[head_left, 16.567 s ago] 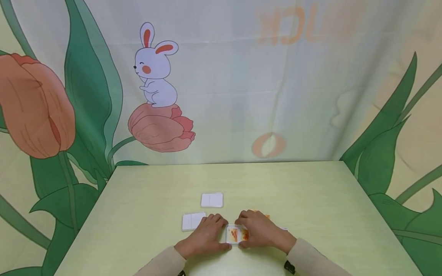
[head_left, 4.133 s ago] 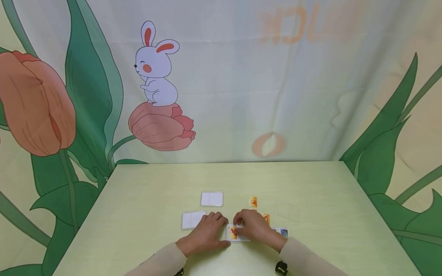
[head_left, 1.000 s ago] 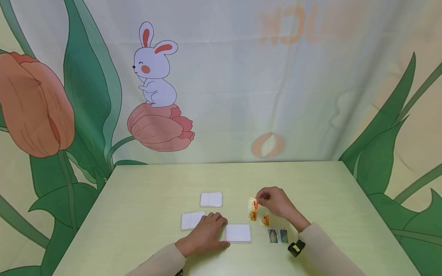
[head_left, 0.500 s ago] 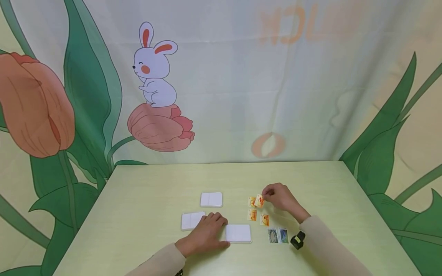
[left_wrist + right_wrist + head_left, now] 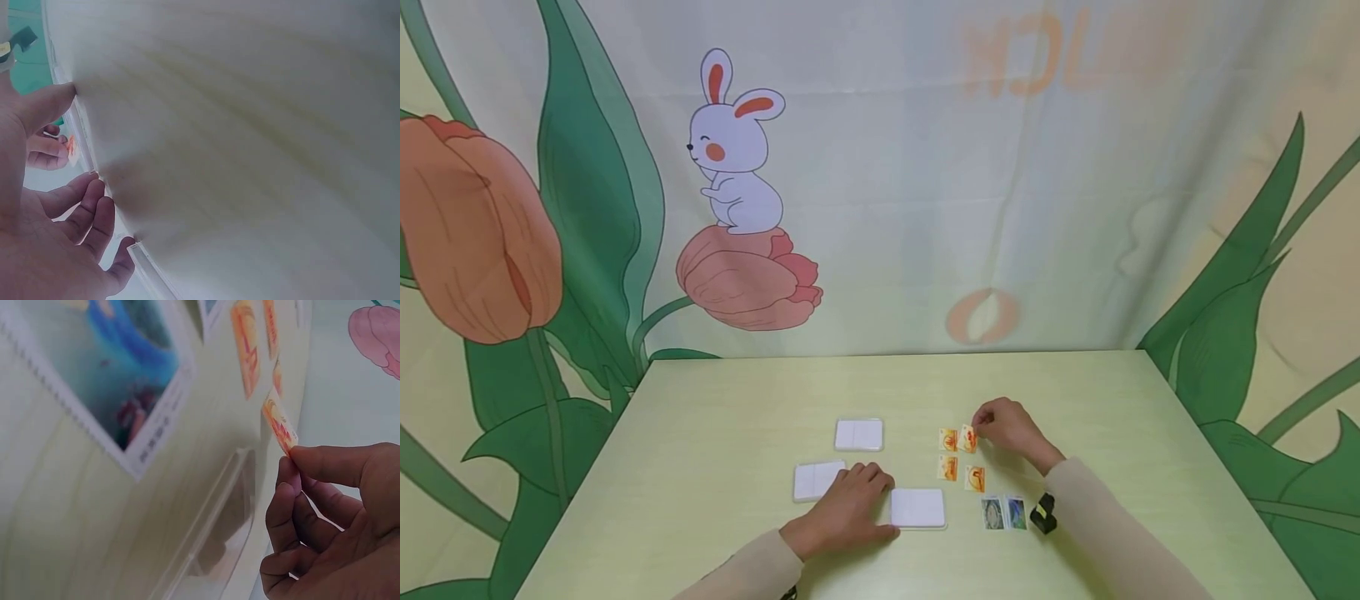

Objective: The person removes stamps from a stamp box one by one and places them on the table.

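My right hand (image 5: 979, 432) pinches a small orange stamp (image 5: 967, 438) between thumb and forefinger, holding it just right of another orange stamp (image 5: 948, 439) that lies on the table. In the right wrist view the pinched stamp (image 5: 280, 422) stands on edge above the table at my right hand (image 5: 289, 453). Two more orange stamps (image 5: 948, 467) (image 5: 975, 478) lie nearer me. My left hand (image 5: 859, 486) rests palm down between two white cases (image 5: 814, 482) (image 5: 917, 507). In the left wrist view the left hand's thumb (image 5: 47, 103) touches a white case's edge.
A third white case (image 5: 860, 434) lies farther back. Two darker stamps (image 5: 992, 512) (image 5: 1016, 512) sit by my right sleeve. A clear plastic cover (image 5: 212, 537) lies on the table (image 5: 737, 400) near my right hand. A cartoon backdrop hangs behind the table.
My right hand carried the orange stamp a little to the right and lowered it beside the far orange stamp. The left hand stayed where it was.
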The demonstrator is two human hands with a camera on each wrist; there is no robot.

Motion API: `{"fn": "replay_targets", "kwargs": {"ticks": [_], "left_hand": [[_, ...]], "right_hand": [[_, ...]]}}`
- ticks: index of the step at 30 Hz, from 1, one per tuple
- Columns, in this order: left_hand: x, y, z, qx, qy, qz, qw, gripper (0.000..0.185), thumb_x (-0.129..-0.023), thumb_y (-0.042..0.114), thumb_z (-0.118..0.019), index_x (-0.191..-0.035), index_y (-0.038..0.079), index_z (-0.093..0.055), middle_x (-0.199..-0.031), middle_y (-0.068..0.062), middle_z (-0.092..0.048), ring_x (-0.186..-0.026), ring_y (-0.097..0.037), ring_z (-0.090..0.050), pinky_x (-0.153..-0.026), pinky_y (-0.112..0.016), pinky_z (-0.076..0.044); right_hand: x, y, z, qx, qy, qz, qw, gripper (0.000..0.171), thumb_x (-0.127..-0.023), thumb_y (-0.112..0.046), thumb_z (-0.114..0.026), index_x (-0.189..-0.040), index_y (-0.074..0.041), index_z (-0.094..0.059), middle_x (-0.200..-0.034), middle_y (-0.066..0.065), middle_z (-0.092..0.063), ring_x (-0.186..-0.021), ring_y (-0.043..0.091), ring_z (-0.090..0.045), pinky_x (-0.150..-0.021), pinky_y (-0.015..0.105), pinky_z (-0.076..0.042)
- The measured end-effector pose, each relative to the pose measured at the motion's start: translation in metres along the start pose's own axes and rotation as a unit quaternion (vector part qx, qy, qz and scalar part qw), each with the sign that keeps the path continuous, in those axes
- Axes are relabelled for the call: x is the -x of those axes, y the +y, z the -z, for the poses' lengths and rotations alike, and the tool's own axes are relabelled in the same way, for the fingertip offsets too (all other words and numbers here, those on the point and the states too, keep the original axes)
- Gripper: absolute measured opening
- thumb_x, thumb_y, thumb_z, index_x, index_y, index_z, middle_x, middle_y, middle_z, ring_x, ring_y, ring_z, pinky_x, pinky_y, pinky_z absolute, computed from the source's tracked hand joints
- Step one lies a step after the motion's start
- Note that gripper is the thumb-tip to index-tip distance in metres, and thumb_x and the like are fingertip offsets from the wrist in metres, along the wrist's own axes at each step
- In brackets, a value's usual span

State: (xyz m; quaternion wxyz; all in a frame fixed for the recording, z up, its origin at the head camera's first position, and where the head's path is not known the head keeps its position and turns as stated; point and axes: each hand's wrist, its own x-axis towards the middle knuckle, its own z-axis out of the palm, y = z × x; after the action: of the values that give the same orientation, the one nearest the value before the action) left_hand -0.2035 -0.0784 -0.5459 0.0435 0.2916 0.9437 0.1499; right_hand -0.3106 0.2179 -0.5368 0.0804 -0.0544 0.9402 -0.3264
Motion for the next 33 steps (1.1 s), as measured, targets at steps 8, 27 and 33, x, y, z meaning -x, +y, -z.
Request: {"fn": "replay_targets", "kwargs": {"ticks": [8, 27, 33], "left_hand": [[0.0, 0.0, 0.0, -0.001, 0.003, -0.003, 1.0, 0.057, -0.079, 0.05, -0.075, -0.119, 0.014, -0.059, -0.115, 0.002, -0.057, -0.105, -0.017, -0.05, -0.093, -0.044, -0.041], [0.0, -0.001, 0.0, 0.002, -0.008, 0.001, 1.0, 0.058, -0.079, 0.051, -0.075, -0.12, 0.014, -0.059, -0.116, 0.002, -0.057, -0.107, -0.017, -0.05, -0.093, -0.044, -0.04], [0.0, -0.001, -0.001, -0.002, -0.009, 0.001, 1.0, 0.058, -0.079, 0.051, -0.075, -0.119, 0.014, -0.059, -0.116, 0.002, -0.057, -0.107, -0.018, -0.05, -0.092, -0.043, -0.04]], "right_hand": [[-0.007, 0.005, -0.006, 0.015, -0.007, -0.009, 1.0, 0.004, -0.085, -0.011, -0.068, -0.084, -0.009, -0.072, -0.082, 0.003, -0.066, -0.072, 0.017, -0.054, -0.063, 0.027, -0.043], [0.005, -0.008, 0.0, 0.018, 0.014, -0.013, 1.0, 0.008, -0.088, -0.017, -0.067, -0.094, -0.011, -0.07, -0.089, 0.003, -0.066, -0.079, 0.018, -0.055, -0.069, 0.03, -0.047], [0.02, -0.019, 0.004, 0.022, 0.026, 0.005, 0.999, 0.007, -0.089, -0.02, -0.068, -0.093, -0.015, -0.07, -0.088, -0.001, -0.066, -0.081, 0.016, -0.057, -0.069, 0.03, -0.047]]}}
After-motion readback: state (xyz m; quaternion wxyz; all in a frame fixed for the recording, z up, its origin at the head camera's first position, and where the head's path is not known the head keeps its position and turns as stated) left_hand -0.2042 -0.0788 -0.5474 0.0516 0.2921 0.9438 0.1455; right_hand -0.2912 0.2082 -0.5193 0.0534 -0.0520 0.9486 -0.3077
